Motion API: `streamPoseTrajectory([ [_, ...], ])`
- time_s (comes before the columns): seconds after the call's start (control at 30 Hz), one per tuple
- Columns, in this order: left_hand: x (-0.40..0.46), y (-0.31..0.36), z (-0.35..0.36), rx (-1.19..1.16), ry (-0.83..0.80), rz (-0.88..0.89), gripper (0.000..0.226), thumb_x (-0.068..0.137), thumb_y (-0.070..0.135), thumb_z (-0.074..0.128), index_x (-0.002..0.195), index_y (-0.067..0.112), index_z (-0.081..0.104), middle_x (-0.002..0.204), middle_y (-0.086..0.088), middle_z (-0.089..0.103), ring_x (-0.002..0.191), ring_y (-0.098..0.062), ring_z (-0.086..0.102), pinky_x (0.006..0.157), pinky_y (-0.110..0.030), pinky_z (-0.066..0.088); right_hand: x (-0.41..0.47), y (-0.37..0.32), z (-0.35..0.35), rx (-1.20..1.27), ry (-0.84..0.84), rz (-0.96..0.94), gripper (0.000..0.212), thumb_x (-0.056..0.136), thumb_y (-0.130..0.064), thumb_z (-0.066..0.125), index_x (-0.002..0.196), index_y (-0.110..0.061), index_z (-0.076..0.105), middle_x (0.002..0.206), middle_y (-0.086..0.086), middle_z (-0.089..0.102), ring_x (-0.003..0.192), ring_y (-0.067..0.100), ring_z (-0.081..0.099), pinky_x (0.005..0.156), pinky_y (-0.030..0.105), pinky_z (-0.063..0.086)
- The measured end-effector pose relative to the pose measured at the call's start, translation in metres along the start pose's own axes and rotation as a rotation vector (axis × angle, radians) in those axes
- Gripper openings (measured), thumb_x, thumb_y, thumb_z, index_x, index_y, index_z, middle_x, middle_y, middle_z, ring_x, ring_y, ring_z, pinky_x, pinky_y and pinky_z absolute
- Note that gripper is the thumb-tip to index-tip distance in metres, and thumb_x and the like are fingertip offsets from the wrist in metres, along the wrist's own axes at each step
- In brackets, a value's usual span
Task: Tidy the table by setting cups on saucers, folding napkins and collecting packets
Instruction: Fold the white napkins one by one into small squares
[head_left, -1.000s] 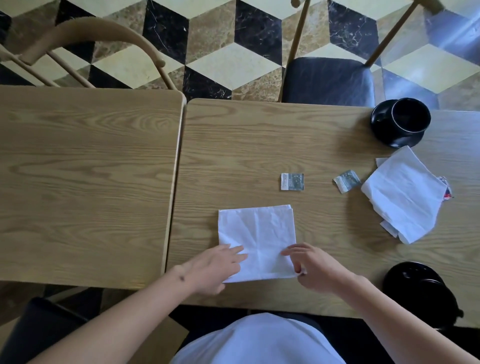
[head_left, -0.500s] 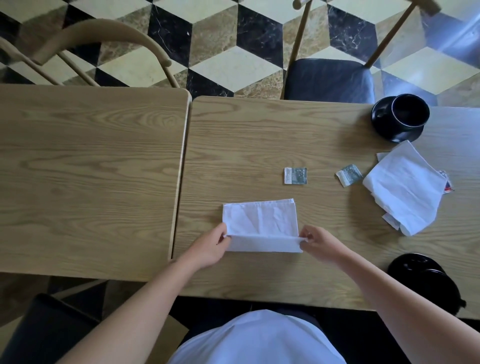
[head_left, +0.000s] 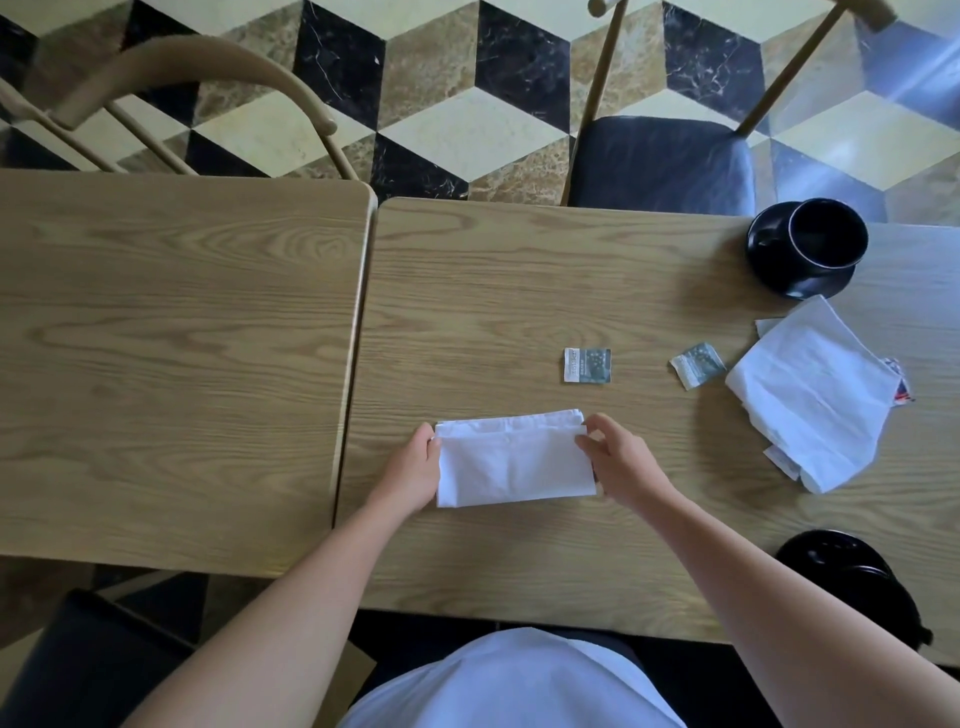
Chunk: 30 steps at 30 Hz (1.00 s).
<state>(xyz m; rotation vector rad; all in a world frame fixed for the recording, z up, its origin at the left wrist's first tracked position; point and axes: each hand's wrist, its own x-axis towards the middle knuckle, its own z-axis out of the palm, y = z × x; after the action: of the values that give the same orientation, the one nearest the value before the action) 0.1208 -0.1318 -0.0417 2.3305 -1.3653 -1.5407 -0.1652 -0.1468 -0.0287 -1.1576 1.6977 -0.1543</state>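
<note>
Now a white napkin (head_left: 511, 460), folded to a rectangle, lies near the table's (head_left: 519, 270) front edge. Left hand (head_left: 410, 470) pinches its left end, right hand (head_left: 621, 465) pinches the right end's far corner. Two packets (head_left: 587, 366) (head_left: 697, 364) lie beyond it. Loose napkin pile (head_left: 810, 397) toward the right edge; cup (head_left: 826, 236) on saucer (head_left: 779, 275) at the far right corner.

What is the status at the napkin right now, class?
Left hand and right hand pinch napkin ends. Napkin folded, flat on table. Two packets uncollected beyond.
</note>
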Motion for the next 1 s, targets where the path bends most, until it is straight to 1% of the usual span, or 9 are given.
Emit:
streamPoseTrajectory([
  [0.13,0.006,0.007,-0.001,0.08,0.066,0.004,0.028,0.104,0.031,0.03,0.078,0.02,0.031,0.068,-0.003,0.043,0.062,-0.023,0.038,0.057,-0.036,0.028,0.011,-0.003,0.0,-0.121,0.041,-0.014,0.006,0.1,-0.038,0.049,0.098,-0.034,0.053,0.081,0.009,0.063,0.064,0.026,0.057,0.036,0.025,0.04],
  [0.4,0.017,0.013,0.003,0.084,0.147,-0.031,0.031,0.104,0.028,0.037,0.074,0.018,0.033,0.065,-0.004,0.046,0.065,-0.028,0.043,0.059,-0.037,0.032,0.025,-0.005,0.0,-0.189,0.074,-0.006,0.012,0.098,-0.045,0.048,0.1,-0.034,0.051,0.079,0.003,0.065,0.066,0.027,0.063,0.055,0.04,0.057],
  [0.5,0.013,0.012,0.003,0.121,0.231,-0.017,0.035,0.101,0.037,0.045,0.073,0.017,0.036,0.062,-0.003,0.051,0.065,-0.032,0.051,0.061,-0.041,0.04,0.025,-0.003,0.001,-0.188,0.106,0.04,0.017,0.094,-0.046,0.053,0.1,-0.032,0.046,0.082,-0.006,0.065,0.072,0.022,0.063,0.061,0.037,0.053],
  [0.57,0.008,0.014,0.003,0.121,0.312,-0.016,0.038,0.098,0.045,0.048,0.073,0.02,0.034,0.062,0.0,0.053,0.063,-0.03,0.053,0.06,-0.04,0.041,0.023,-0.004,-0.001,-0.204,0.178,0.06,0.024,0.092,-0.044,0.056,0.104,-0.027,0.046,0.094,-0.01,0.062,0.076,0.019,0.06,0.063,0.036,0.048],
  [0.67,-0.005,0.022,0.007,0.114,0.38,0.072,0.036,0.096,0.044,0.049,0.072,0.02,0.037,0.063,0.001,0.056,0.062,-0.03,0.055,0.059,-0.04,0.045,0.013,-0.008,0.0,-0.288,0.268,-0.082,0.025,0.093,-0.039,0.058,0.11,-0.024,0.047,0.101,-0.011,0.053,0.072,0.019,0.058,0.062,0.034,0.043],
  [0.73,-0.013,0.027,0.018,0.07,0.33,0.147,0.034,0.096,0.038,0.051,0.069,0.021,0.039,0.057,0.006,0.053,0.056,-0.022,0.051,0.056,-0.037,0.041,0.004,-0.015,0.01,-0.323,0.19,-0.227,0.022,0.093,-0.035,0.056,0.111,-0.025,0.047,0.095,-0.011,0.054,0.072,0.023,0.061,0.06,0.033,0.042],
  [0.83,-0.024,0.04,0.042,-0.104,0.081,0.147,0.035,0.096,0.031,0.05,0.067,0.013,0.042,0.055,0.005,0.048,0.054,-0.011,0.041,0.057,-0.038,0.037,-0.008,-0.021,0.036,-0.444,-0.06,-0.338,0.025,0.094,-0.036,0.052,0.116,-0.027,0.046,0.097,-0.006,0.066,0.08,0.028,0.066,0.062,0.035,0.049],
  [0.9,-0.03,0.046,0.056,-0.1,-0.059,0.125,0.034,0.097,0.033,0.048,0.075,0.007,0.049,0.069,-0.008,0.061,0.063,-0.015,0.048,0.067,-0.042,0.046,-0.012,-0.016,0.048,-0.492,-0.164,-0.274,0.025,0.095,-0.034,0.051,0.115,-0.022,0.045,0.099,0.0,0.068,0.085,0.033,0.067,0.061,0.036,0.047],
  [1.0,-0.03,0.042,0.068,-0.067,-0.099,0.07,0.031,0.096,0.033,0.047,0.082,0.006,0.052,0.082,-0.013,0.067,0.071,-0.023,0.057,0.074,-0.041,0.05,-0.015,0.0,0.052,-0.424,-0.118,-0.112,0.011,0.096,-0.027,0.045,0.097,-0.018,0.038,0.083,0.008,0.063,0.075,0.04,0.062,0.056,0.037,0.038],
])
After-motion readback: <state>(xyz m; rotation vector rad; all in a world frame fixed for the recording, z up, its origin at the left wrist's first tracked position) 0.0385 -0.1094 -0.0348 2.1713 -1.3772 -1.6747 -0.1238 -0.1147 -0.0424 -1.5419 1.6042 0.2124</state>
